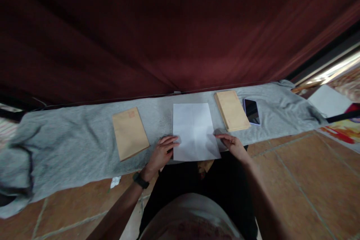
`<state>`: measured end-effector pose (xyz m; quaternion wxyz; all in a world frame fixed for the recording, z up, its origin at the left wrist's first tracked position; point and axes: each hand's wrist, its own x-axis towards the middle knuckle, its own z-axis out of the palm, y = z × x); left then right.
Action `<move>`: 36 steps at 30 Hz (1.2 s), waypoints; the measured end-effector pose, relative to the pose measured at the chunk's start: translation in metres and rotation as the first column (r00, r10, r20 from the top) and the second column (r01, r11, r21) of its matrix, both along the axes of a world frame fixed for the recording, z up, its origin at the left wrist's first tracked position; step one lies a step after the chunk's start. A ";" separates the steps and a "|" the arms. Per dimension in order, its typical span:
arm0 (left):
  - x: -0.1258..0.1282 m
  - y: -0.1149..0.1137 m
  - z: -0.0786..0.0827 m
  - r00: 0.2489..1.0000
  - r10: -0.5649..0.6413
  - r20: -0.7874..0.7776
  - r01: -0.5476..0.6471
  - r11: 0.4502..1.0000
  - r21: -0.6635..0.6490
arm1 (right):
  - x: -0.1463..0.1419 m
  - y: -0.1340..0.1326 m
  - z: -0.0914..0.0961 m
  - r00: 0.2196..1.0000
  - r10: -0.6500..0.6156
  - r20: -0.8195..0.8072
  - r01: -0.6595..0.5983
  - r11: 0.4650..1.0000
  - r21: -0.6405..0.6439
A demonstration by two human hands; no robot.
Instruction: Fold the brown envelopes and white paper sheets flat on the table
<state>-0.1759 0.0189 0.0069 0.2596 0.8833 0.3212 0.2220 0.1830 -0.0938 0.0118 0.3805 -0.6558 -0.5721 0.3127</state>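
A white sheet of paper [194,131] with faint crease lines lies flat in front of me, its near edge at the bench's front. My left hand [164,152], a dark watch on its wrist, rests at the sheet's left edge with fingers stretched onto it. On the opposite side, my right hand [233,145] has its fingers extended to the lower right edge, touching it or very close. To the left lies a brown envelope [131,133] with a reddish mark in its top corner. A stack of brown envelopes [232,110] sits to the right.
Grey cloth [75,138] covers the long, narrow bench. Beside the stack lies a phone [251,111] with a dark screen. A dark red curtain [180,33] hangs behind. Crumpled white paper [115,182] is on the tiled floor [292,180]. Papers with colourful print lie at far right.
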 end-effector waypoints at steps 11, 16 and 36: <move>0.002 -0.004 0.001 0.988 -0.007 -0.156 0.011 1.000 0.025 | -0.123 0.087 -0.005 0.778 0.179 0.602 -0.261 0.964 0.051; 0.002 -0.006 0.002 0.971 -0.021 -0.240 0.030 0.999 0.035 | -0.119 0.108 -0.018 0.721 0.073 0.689 -0.143 0.989 0.045; 0.002 -0.009 0.003 0.965 -0.008 -0.262 0.024 0.998 0.058 | -0.126 0.133 -0.021 0.732 0.083 0.676 -0.169 0.984 0.062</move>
